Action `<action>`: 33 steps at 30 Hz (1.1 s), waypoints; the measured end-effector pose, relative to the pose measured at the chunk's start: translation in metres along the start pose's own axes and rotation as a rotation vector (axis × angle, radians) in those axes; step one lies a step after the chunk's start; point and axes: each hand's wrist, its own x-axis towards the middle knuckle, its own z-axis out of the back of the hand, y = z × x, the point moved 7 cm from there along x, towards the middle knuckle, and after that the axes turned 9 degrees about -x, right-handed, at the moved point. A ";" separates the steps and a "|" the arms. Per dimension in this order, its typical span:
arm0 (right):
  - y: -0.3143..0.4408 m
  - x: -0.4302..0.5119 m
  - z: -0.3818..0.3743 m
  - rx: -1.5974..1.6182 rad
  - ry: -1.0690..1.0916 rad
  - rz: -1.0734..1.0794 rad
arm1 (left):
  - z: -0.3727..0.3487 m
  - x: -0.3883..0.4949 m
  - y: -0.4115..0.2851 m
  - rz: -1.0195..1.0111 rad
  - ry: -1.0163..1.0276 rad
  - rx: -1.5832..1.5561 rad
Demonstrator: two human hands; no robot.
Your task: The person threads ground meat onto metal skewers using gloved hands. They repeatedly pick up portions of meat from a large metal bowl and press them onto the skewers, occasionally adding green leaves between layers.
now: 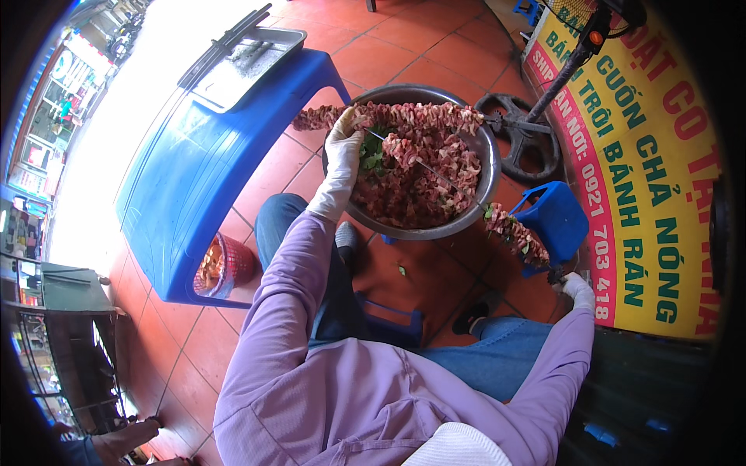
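Note:
A wide metal basin [494, 175] of raw sliced meat [402, 192] and green leaves [371, 152] stands before me. My left hand [345, 140], in a white glove, is at its left side, fingers closed around meat near the tip end of a long thin metal skewer [446, 180]. My gloved right hand [574, 286] grips the skewer's dark toothed end at the lower right. Meat pieces with leaves [517, 234] are threaded near that hand, and a clump of meat [402, 148] sits farther along the rod. A second, fully loaded meat skewer [408, 115] lies across the basin's far part.
A blue plastic table [175, 169] at the left bears a metal tray [250, 64] and long metal rods [224, 45]. Below it stands a pink basket [236, 262]. To the right are a blue stool [551, 218], a dark metal stand [527, 140] and a yellow printed sign [635, 175].

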 end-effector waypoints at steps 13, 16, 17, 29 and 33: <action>-0.081 0.055 -0.038 0.249 0.031 -0.010 | -0.024 -0.005 0.059 0.586 -0.126 -0.644; -0.026 0.061 -0.027 0.091 0.027 0.057 | 0.000 0.007 0.061 0.514 -0.148 -0.689; -0.029 0.056 -0.025 0.076 0.021 0.066 | -0.003 0.003 0.066 0.521 -0.085 -0.655; -0.009 0.023 -0.009 0.005 -0.003 0.069 | -0.022 -0.053 0.079 0.686 0.592 0.400; -0.021 0.028 -0.018 0.081 0.064 0.032 | -0.069 -0.100 0.083 0.113 1.246 0.895</action>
